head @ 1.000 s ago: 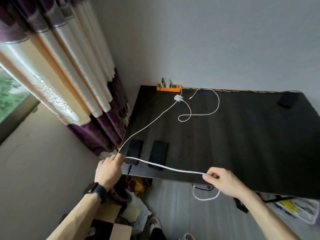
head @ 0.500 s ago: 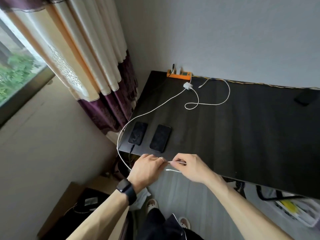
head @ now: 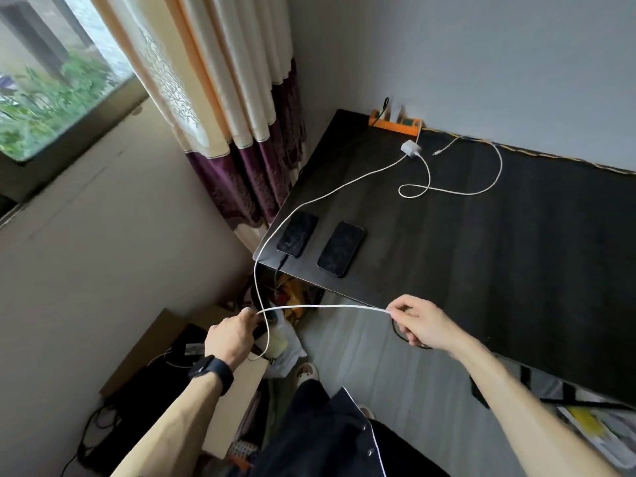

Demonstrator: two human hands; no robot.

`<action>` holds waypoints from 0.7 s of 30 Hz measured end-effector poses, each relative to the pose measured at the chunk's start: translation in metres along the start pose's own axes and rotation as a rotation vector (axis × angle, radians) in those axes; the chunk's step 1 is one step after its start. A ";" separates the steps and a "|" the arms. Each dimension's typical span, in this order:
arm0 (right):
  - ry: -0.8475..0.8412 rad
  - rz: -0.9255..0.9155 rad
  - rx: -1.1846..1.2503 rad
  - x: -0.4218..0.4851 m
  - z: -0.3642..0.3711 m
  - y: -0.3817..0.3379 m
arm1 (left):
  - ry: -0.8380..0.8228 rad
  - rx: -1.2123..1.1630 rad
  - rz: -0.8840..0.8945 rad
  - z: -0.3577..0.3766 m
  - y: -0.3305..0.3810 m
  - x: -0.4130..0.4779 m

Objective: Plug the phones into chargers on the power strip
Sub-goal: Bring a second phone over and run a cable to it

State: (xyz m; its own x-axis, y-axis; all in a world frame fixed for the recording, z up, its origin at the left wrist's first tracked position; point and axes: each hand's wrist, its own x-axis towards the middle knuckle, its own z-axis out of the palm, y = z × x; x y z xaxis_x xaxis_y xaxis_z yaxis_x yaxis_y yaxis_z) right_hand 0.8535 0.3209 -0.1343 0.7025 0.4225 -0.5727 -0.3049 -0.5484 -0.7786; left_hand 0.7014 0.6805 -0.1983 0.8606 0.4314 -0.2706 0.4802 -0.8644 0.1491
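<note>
Matt dark wood-grain table, glossy black glass phones (smudged), orange plastic power strip, velvety purple curtain

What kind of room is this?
Probably a room in a home, maybe a bedroom or study: curtains hang by a window, and a dark desk holds a power strip and a charger.

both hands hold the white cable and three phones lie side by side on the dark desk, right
Not three: the head view shows two, the left phone and the right phone, side by side on the dark desk. The left hand and right hand do hold the white cable.
</note>
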 end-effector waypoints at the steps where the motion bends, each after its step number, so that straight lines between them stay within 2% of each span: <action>1: 0.015 0.020 0.168 0.001 0.002 -0.004 | -0.037 -0.007 -0.034 0.004 0.000 -0.003; 5: -0.047 0.118 0.929 0.002 0.010 -0.027 | -0.181 -0.041 -0.126 0.014 -0.005 -0.011; 7: -0.046 0.089 1.044 0.004 0.020 -0.033 | -0.257 -0.017 -0.126 0.020 -0.008 -0.014; 12: 0.153 -0.035 0.583 0.015 0.055 -0.046 | -0.498 0.028 -0.052 0.021 0.001 -0.005; 17: 0.226 -0.109 0.276 0.034 0.072 -0.047 | -0.459 -0.112 0.035 0.006 0.043 0.032; 21: 0.287 -0.090 0.057 0.051 0.079 -0.047 | -0.389 -0.259 0.110 -0.007 0.081 0.076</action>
State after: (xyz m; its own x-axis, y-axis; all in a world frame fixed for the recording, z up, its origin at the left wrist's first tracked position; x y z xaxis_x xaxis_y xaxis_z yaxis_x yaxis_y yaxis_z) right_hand 0.8525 0.4256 -0.1469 0.8788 0.2423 -0.4110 -0.2627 -0.4734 -0.8408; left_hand 0.8071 0.6455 -0.2005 0.8051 0.1693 -0.5685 0.4586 -0.7854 0.4157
